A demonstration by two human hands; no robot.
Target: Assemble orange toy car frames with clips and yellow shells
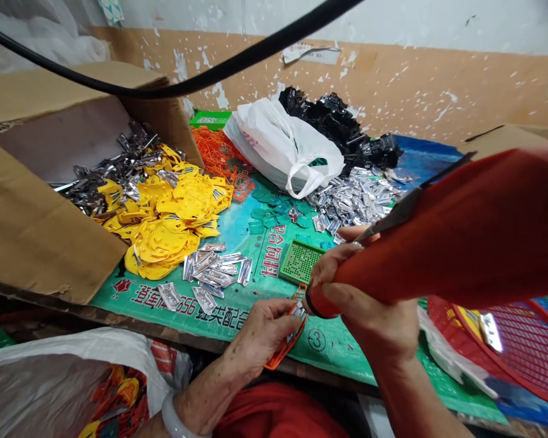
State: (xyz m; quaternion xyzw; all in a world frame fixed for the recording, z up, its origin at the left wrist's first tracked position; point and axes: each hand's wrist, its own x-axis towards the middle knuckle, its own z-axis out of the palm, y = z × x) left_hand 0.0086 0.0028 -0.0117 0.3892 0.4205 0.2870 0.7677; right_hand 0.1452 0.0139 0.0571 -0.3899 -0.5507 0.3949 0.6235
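Here, left hand [265,333] pinched slotted orange plastic frame [281,355]; right hand [374,319] clasped red tapered tool [429,243], tip apparently touching; alignment needed steadiness.

Workroom wall and bench, paint surface defective.
The wall [420,27] is pale grey-white above a tan painted band [456,91], which is chipped and flecked white; a torn paper label [317,55] adheres near the band's top edge. Black cable [228,66] sags across the foreground. The worktable [201,338] bears green printed sheeting [237,243], blue towards the right rear. Lighting is cool; the floor is indiscernible.
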